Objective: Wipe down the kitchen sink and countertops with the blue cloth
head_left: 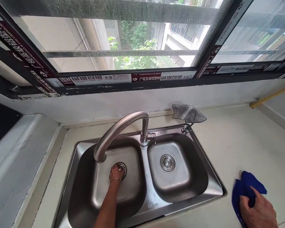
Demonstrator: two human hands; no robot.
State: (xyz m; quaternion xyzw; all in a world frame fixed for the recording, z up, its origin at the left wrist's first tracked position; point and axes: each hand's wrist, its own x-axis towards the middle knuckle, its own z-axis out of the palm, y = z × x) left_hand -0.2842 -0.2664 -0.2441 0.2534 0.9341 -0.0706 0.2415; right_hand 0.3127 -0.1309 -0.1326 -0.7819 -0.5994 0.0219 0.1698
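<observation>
My left hand [115, 173] reaches down into the left basin of the steel double sink [211, 185], with its fingers closed over the left drain [122, 167]. What they grip is hidden under the hand. A thin bracelet circles that wrist. My right hand [258, 211] rests on the counter at the lower right, its fingers curled on a blue cloth [245, 190] that lies bunched on the counter. The curved faucet [120, 129] arches over the left basin, spout just above my left hand.
The right basin has a drain [167, 162] at its middle. A grey mesh cloth [188, 113] hangs over a fitting behind the sink. A pale counter [239, 142] spreads right. A window [133, 41] runs along the back wall; a yellow pipe [270, 96] crosses the far right.
</observation>
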